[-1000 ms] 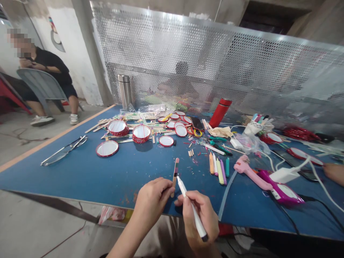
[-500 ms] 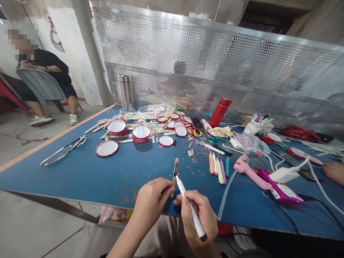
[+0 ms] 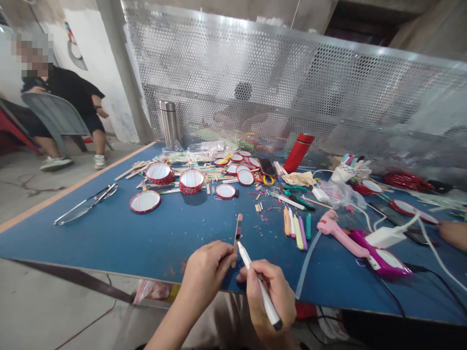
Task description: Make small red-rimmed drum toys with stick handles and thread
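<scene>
Blue counter (image 3: 105,243) inspected; the pink glue gun (image 3: 343,236) is my reference. Left of the gun my hands sit near each other but apart: my left hand (image 3: 208,266) pinches the wooden stick (image 3: 238,232), my right hand (image 3: 278,290) grips the white marker (image 3: 268,304). Handling, as judged: marker light, rigid, smooth, best held near its tip; stick lighter, stiff, liable to snap if bent, best pinched at its bare lower end. Appearance: marker dark-ended at the rear; stick slim, banded pink, green and dark.

A craft workshop, judging by the pink glue gun (image 3: 341,233), markers (image 3: 298,231) and bare concrete floor (image 3: 32,291).
</scene>
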`<state>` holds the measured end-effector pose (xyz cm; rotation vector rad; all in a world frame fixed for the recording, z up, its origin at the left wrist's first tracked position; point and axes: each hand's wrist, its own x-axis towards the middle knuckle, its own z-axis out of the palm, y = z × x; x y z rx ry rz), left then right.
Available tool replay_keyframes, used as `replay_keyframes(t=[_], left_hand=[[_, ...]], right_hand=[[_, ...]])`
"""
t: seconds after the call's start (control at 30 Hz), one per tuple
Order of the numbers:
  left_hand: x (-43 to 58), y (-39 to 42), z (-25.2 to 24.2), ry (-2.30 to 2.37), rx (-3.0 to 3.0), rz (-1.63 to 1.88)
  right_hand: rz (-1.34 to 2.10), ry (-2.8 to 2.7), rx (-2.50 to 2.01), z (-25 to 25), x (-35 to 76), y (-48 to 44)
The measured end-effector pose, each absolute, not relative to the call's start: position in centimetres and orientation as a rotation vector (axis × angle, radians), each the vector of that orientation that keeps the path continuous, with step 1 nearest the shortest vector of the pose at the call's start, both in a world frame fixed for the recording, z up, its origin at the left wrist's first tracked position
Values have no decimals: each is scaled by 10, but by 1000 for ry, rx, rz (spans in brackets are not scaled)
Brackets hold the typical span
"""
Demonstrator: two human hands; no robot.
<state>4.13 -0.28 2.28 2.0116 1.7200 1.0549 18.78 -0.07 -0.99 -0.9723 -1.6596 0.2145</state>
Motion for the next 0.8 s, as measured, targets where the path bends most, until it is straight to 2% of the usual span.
replay_keyframes(t=[0.8], left_hand=[[41,-1,24,1743,2013,1004]], right_hand=[[188,-1603,-975,1,185,-4]])
